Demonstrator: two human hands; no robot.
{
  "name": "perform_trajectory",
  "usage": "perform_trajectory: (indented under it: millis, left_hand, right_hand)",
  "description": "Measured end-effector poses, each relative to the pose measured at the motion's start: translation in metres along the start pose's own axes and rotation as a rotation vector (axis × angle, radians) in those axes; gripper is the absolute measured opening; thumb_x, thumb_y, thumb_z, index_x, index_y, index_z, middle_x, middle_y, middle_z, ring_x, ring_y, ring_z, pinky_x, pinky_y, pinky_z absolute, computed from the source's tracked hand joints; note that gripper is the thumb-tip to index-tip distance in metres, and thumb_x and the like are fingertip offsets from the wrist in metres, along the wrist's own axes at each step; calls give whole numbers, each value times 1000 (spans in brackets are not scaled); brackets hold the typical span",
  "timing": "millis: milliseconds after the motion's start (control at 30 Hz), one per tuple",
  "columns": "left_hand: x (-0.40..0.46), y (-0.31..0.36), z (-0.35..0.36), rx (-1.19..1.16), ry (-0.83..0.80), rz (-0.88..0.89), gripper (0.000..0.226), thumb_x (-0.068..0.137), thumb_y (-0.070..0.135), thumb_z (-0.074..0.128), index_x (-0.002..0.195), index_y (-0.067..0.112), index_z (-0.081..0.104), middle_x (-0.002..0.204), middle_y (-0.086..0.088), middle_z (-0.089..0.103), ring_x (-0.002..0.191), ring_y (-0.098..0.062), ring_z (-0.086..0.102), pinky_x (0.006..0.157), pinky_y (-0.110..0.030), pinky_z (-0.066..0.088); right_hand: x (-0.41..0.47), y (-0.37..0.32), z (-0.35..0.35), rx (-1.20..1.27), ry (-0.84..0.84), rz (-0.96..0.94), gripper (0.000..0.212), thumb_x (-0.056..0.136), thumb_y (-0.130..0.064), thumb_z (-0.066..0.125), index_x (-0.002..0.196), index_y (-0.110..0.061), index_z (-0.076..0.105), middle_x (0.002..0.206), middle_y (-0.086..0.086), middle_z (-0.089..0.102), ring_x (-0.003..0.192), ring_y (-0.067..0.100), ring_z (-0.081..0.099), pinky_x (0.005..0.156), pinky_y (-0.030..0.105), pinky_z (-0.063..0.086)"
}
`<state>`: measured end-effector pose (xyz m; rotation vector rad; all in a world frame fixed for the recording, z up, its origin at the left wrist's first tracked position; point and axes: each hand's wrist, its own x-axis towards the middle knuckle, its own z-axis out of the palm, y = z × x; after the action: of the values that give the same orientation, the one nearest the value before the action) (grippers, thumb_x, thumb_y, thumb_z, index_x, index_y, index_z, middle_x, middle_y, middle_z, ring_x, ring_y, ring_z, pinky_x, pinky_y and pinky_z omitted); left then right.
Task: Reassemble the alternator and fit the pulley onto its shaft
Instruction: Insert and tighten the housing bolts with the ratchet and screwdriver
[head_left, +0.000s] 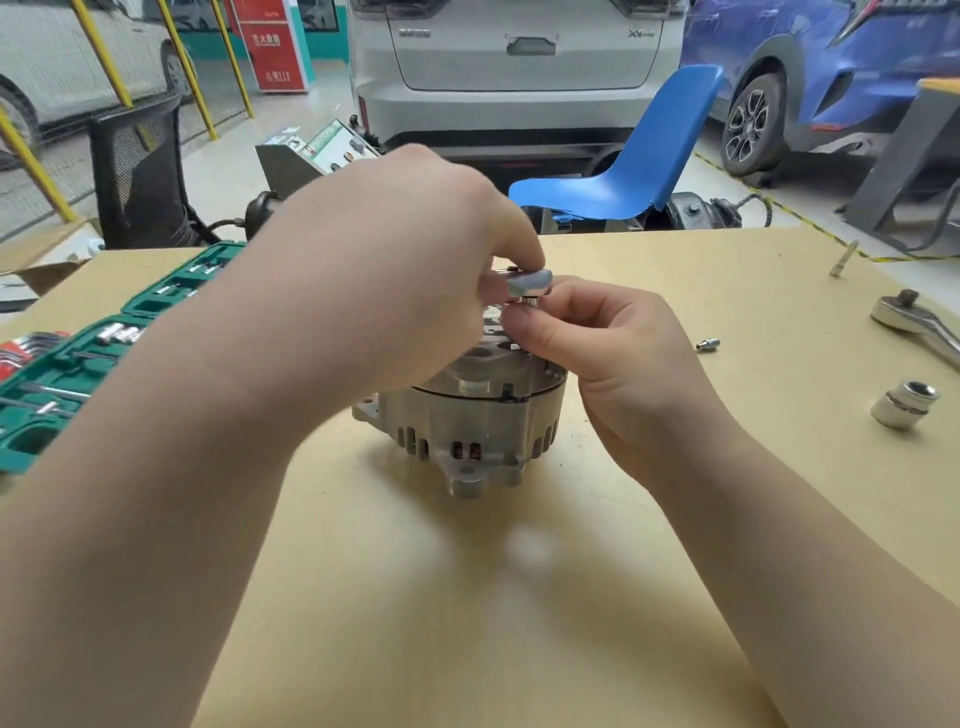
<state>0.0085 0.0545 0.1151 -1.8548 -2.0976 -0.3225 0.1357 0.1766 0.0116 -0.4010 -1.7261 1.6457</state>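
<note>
Nearest, 2 bare forearms reach in over the tan table (467, 597) toward the alternator (467, 415), which stands on end near the table's middle, its vented housing and mounting lug facing the camera. Above its top face the left hand (395, 270) curls its fingers round a small shiny metal tool or part (527, 283), blurred, so I cannot tell whether it is a small ratchet head or a fitting. Just beneath, the right hand (597, 338) pinches something small and silvery at the shaft; what exactly it holds is hidden by the fingertips. No pulley shows clearly on the shaft. By my reading, the step in hand is seating or threading a piece at the top of the alternator. The next move probably calls for keeping that piece square to the shaft while turning it.

Further right lie a large socket (904, 405) and a ratchet handle (914, 322), well apart from the hands. At left sits an open green socket case (104, 338).
</note>
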Motion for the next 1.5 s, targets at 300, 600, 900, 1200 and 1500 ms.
perform_trajectory:
  millis: [300, 600, 900, 1200, 1500]
  left_hand:
    - [2, -49, 18, -705, -92, -24, 39, 86, 32, 83, 107, 64, 76, 98, 5, 82, 94, -41, 74, 84, -62, 61]
    - [-5, -15, -2, -164, -38, -67, 29, 100, 35, 72, 123, 53, 73, 93, 19, 70, 85, -9, 65, 75, -32, 57]
    - [4, -45, 12, -528, -82, -7, 36, 94, 22, 82, 111, 54, 79, 91, 26, 77, 82, -7, 71, 74, -30, 56]
    - [-7, 0, 0, -25, -1, -103, 23, 95, 33, 71, 111, 48, 76, 76, 8, 62, 62, -16, 57, 53, -26, 42]
    - [-2, -4, 3, 57, -15, 13, 27, 98, 27, 71, 111, 49, 78, 97, 12, 74, 88, -21, 67, 69, -36, 54]
  right_hand:
    - [2, -2, -9, -21, -120, -6, 19, 101, -11, 66, 110, -2, 80, 129, 6, 72, 123, 24, 66, 107, 42, 49]
    - [-2, -1, 4, -42, 19, -41, 11, 84, -24, 75, 83, -16, 83, 111, 2, 76, 99, 18, 71, 82, 27, 53]
    - [-3, -3, -3, -45, -73, 1, 17, 101, -13, 67, 107, -9, 83, 127, 1, 71, 118, 18, 67, 96, 30, 53]
    - [-4, 0, 2, 44, 3, -10, 15, 83, -20, 78, 92, -9, 85, 112, 4, 78, 100, 19, 73, 86, 27, 53]
    - [-2, 0, -10, 26, -60, -10, 21, 88, -21, 77, 100, -7, 84, 119, 9, 75, 109, 22, 70, 96, 36, 52]
